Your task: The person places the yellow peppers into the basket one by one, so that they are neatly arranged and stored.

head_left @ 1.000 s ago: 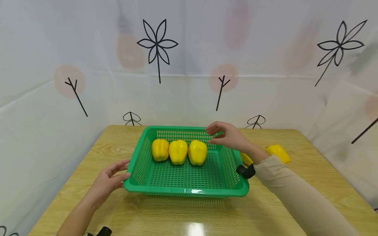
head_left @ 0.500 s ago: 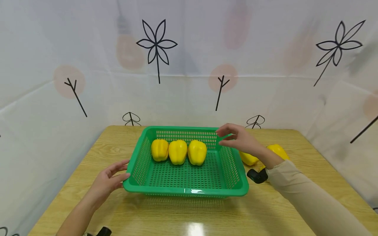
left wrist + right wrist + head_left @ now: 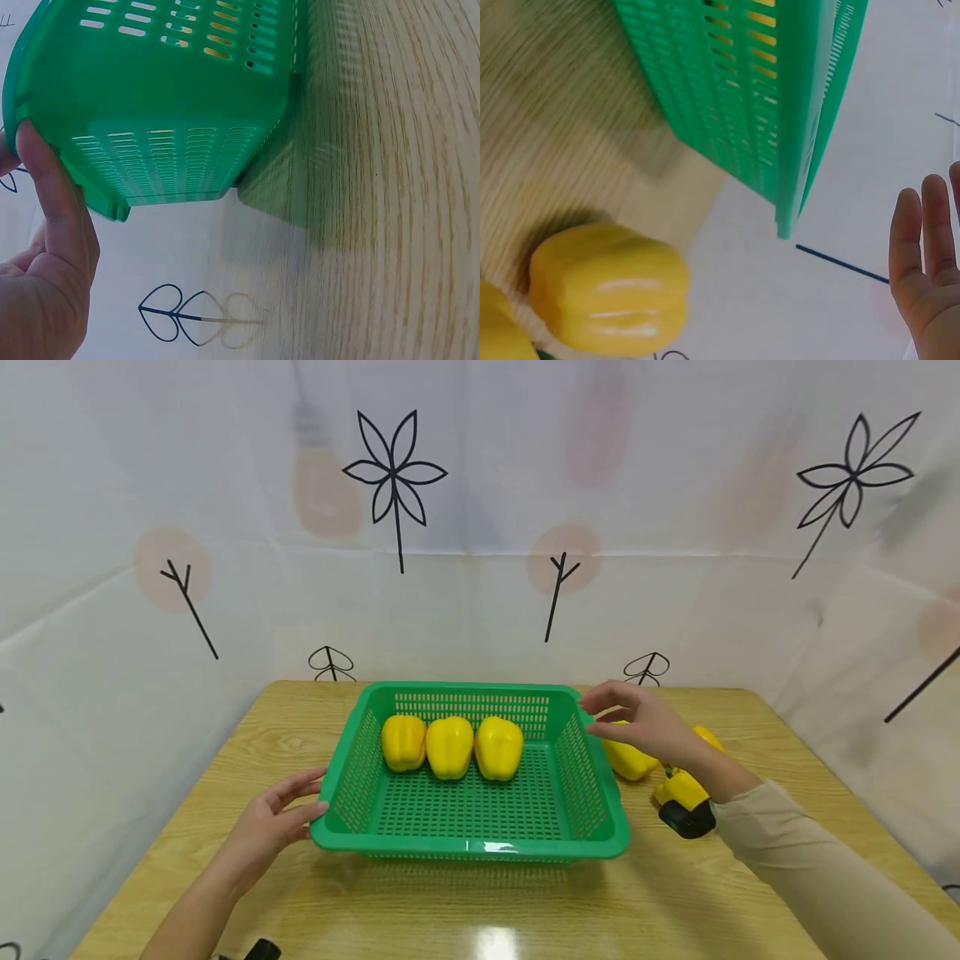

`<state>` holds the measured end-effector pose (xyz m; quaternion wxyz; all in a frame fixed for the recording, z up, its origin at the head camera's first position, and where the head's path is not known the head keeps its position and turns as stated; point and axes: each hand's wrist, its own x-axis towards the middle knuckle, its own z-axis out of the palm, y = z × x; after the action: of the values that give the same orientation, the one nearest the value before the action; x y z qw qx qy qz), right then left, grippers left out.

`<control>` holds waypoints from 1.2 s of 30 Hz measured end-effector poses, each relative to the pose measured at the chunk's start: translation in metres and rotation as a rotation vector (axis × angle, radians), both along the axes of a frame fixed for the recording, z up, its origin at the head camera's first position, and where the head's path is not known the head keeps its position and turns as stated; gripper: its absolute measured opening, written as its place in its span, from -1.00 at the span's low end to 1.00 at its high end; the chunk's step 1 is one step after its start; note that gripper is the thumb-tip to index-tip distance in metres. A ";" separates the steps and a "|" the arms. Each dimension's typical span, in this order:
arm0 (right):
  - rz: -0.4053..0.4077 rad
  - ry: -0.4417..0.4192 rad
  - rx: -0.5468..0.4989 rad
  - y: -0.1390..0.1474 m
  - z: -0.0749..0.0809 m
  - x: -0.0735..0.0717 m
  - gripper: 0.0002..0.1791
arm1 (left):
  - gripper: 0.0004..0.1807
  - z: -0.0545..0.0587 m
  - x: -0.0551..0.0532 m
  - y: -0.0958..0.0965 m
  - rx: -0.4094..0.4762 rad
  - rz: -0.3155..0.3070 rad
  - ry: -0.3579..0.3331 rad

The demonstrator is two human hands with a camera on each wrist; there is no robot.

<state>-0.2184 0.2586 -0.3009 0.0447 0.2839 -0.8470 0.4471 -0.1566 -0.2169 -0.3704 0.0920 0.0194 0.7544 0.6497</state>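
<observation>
My left hand holds the left rim of the green plastic basket, thumb and fingers at its edge; the left wrist view shows a fingertip against the basket's rim. Inside the basket, three yellow bell peppers stand in a row along the back: left pepper, middle pepper, right pepper. My right hand, empty with loosely bent fingers, hovers by the basket's back right corner. In the head view it overlaps a yellow bell pepper on the table.
Right of the basket lie more yellow bell peppers, a nearer pepper and a farther pepper, partly hidden by my right arm and wrist camera. The wooden table ends at a patterned cloth backdrop.
My right hand has moved right, from over the basket to beyond its right rim, uncovering the peppers beside it. My left hand and the peppers in the basket have stayed put.
</observation>
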 end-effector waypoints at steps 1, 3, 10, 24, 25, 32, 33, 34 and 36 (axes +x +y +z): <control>-0.007 -0.008 0.000 0.002 0.000 0.001 -0.71 | -0.32 0.000 0.000 0.000 0.000 0.001 0.000; -0.020 -0.006 0.006 0.006 -0.001 0.002 -0.71 | -0.32 0.000 0.000 0.000 -0.001 0.002 0.001; -0.038 0.031 0.029 0.019 -0.002 0.008 -0.73 | -0.32 0.001 0.000 0.000 0.002 0.003 -0.004; -0.092 0.046 0.065 0.045 -0.018 0.018 -0.69 | -0.31 -0.002 -0.002 -0.002 0.009 0.006 -0.011; -0.095 0.046 0.060 0.046 -0.019 0.019 -0.70 | -0.32 -0.002 -0.002 -0.002 0.010 0.008 -0.012; -0.136 0.036 0.058 0.063 -0.030 0.026 -0.72 | -0.32 -0.003 -0.002 -0.002 0.022 0.005 -0.017; -0.144 0.036 0.059 0.065 -0.031 0.027 -0.73 | -0.32 -0.003 -0.002 -0.002 0.022 0.004 -0.016; -0.149 0.032 0.061 0.067 -0.032 0.028 -0.73 | -0.32 -0.003 -0.002 -0.002 0.023 0.001 -0.014; -0.157 0.029 0.064 0.071 -0.035 0.029 -0.73 | -0.32 -0.003 -0.002 -0.002 0.025 -0.003 -0.013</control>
<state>-0.1889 0.3294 -0.3358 0.0828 0.2245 -0.8797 0.4110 -0.1587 -0.2184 -0.3736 0.0973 0.0174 0.7457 0.6589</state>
